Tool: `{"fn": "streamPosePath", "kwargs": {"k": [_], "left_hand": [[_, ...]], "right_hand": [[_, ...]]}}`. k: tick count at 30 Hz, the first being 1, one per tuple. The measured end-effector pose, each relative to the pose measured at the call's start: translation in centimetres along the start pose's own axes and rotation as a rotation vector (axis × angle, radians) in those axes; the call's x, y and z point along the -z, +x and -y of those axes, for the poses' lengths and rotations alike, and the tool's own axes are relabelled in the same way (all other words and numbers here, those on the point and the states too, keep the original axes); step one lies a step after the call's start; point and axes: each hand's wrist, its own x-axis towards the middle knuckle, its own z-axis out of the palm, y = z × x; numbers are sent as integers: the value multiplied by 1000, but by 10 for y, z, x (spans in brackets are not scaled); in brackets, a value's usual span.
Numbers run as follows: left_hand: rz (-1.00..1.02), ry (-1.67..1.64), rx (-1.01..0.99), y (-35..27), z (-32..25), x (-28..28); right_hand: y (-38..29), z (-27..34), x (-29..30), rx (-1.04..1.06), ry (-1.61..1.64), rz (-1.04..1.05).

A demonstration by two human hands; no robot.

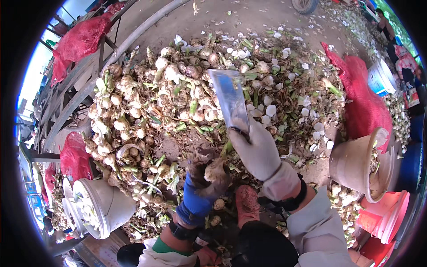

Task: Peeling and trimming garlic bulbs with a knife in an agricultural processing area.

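Observation:
My left hand [200,187], in a blue knit glove with a dark soiled palm, holds a garlic bulb [215,170] whose green stem slants up to the right. Just above and right of it is my right hand [255,148], in a pale glove, closed around the handle end of a cleaver [230,100]. The broad metal blade points up and away from me, over the heap, and its edges are slightly blurred. Before me spreads a large pile of garlic bulbs [166,96] with roots and cut stems. My right fingers partly hide the cleaver's handle.
White buckets [116,203] lie tipped at left, one holding pale pieces. At right are a red mesh sack [363,96], a tan bucket [347,163] and a red bucket [377,217]. A metal frame [76,100] borders the left. Another person [405,63] is at the far right.

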Motion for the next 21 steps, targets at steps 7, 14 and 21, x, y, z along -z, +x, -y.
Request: {"fn": "streamPosePath", "kwargs": {"k": [7, 14, 21], "left_hand": [[-88, 213, -71, 13, 16, 11], [491, 979, 38, -34, 98, 54], [265, 1939, 94, 20, 111, 112]], "right_hand": [[-63, -83, 12, 69, -430, 79], [-39, -78, 46, 109, -410, -139], [-55, -120, 38, -120, -330, -120]]}}
